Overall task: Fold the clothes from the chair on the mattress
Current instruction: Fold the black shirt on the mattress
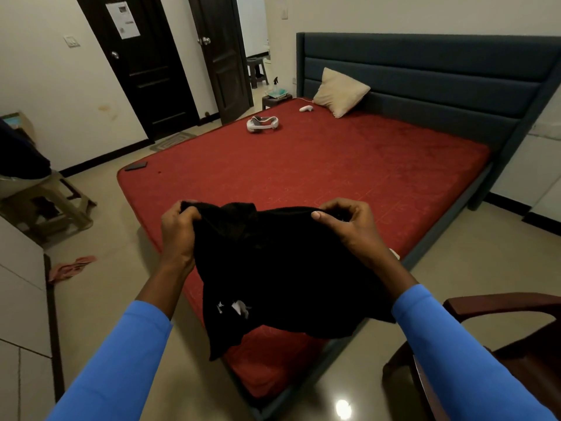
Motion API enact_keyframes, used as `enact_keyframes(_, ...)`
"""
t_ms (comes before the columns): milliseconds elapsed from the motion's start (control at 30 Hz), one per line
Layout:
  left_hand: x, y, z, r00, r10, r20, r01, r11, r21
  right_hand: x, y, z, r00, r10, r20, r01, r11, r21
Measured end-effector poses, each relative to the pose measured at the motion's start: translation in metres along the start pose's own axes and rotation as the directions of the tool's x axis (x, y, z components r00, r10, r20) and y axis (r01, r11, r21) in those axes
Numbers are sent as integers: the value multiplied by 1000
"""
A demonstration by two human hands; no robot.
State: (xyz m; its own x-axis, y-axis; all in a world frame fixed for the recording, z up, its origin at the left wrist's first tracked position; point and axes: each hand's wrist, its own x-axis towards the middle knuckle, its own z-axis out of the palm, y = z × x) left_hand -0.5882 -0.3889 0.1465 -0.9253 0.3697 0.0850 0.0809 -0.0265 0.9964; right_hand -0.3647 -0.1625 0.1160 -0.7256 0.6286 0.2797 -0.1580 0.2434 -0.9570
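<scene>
A black garment (pixel 282 275) hangs in the air over the near corner of the red mattress (pixel 334 168). My left hand (pixel 177 230) grips its upper left edge with curled fingers. My right hand (pixel 349 227) pinches its upper right edge between thumb and fingers. The cloth droops between my hands and hides part of the mattress edge. A small white label shows low on the garment. The dark wooden chair (pixel 498 335) stands at the lower right, beside my right sleeve.
On the mattress lie a beige pillow (pixel 340 92), a white headset (pixel 262 123), a white controller (pixel 306 108) and a dark phone (pixel 136 166). A stool (pixel 45 202) with dark cloth stands at left. A pink cloth (pixel 71 267) lies on the floor.
</scene>
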Motion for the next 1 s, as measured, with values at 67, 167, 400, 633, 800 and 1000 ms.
enact_keyframes(67,-7,1,5,993,14,119,-8,999,-44,4,-3,2,999,2,42,-2,1000,5)
enact_keyframes(167,-21,-1,27,916,138,377,-174,983,64,9,-12,11,992,18,128,-16,1000,-19)
enact_keyframes(400,-38,-11,85,687,-51,725,-14,996,83,15,-33,20,979,21,203,-28,999,34)
enact_keyframes(633,-17,3,81,794,60,605,-34,998,-54,3,11,-32,702,534,470,-318,827,-464)
enact_keyframes(800,8,9,66,813,225,537,-323,942,93,-6,32,-39,893,416,175,-395,908,-140)
enact_keyframes(1000,21,6,56,802,326,500,-458,874,164,-3,37,-43,811,567,146,-575,818,19)
